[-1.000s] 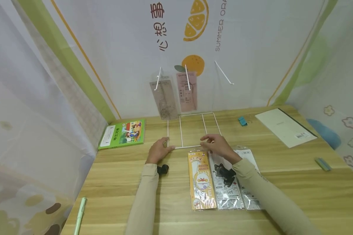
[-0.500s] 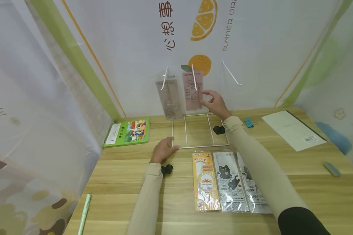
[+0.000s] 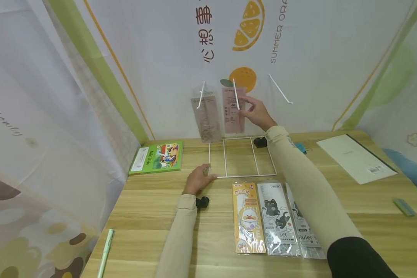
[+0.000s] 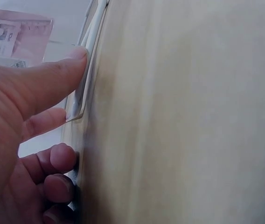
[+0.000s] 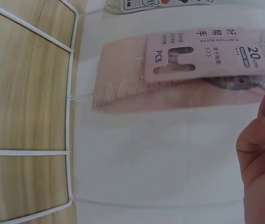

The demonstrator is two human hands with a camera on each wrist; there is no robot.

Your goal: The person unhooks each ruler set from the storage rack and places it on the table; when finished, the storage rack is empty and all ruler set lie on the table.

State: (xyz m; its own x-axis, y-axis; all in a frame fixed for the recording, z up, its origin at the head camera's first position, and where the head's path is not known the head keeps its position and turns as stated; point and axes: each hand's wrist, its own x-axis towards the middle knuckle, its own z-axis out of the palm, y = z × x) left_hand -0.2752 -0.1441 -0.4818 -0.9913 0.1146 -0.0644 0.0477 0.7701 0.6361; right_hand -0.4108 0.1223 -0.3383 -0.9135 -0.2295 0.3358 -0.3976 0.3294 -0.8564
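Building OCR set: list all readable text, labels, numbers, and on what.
"好帮手": pink pack
"FUNCTION RULER": same
"20 cm": same
"PCS": same
"DUCK": yellow packet
"Ruler-set": left cat packet
"Ruler-s", cut off: right cat packet
"呼兰河传": green book
"心想事": back curtain
"SUMMER ORA", cut off: same
"slowly": left curtain
Too small or blurred: grey pack, notebook label, other fine print.

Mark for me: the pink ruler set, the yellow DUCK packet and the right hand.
Pink ruler set (image 5: 205, 65): right wrist view, on its printed card.
Yellow DUCK packet (image 3: 249, 218): head view, on the duck picture.
Right hand (image 3: 260, 115): head view, on its back.
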